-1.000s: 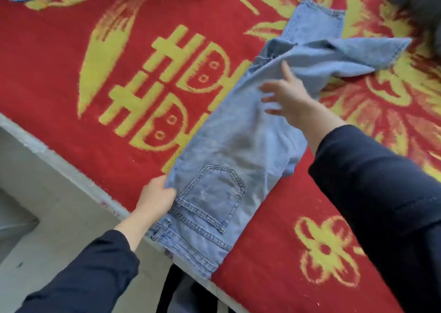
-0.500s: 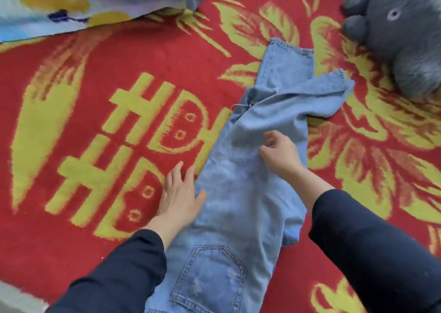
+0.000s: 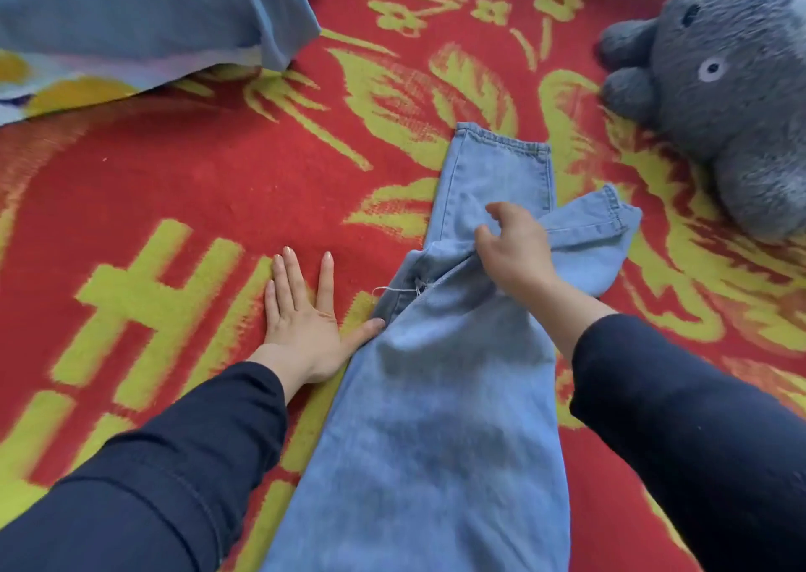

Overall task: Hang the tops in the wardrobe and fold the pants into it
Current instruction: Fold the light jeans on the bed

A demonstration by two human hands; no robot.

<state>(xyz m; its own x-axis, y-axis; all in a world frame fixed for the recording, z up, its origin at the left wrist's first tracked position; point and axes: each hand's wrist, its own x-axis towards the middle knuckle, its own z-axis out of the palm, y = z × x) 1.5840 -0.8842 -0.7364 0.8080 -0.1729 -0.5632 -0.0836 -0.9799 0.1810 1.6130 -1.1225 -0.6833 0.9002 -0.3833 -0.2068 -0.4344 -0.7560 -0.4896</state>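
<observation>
The right hand (image 3: 514, 248) had slid up the jeans (image 3: 436, 419) from mid-leg to where the two legs split — and bunched the stray upper leg, fingers curled tight into the denim. The left hand (image 3: 301, 323) had left the waist and lay flat and open on the blanket (image 3: 174, 187), thumb just touching the jeans' edge. The legs lay crossed, so the fold looked barely begun — lining them up seemed next.

Bright, even daylight; soft shadows, slight blur.
</observation>
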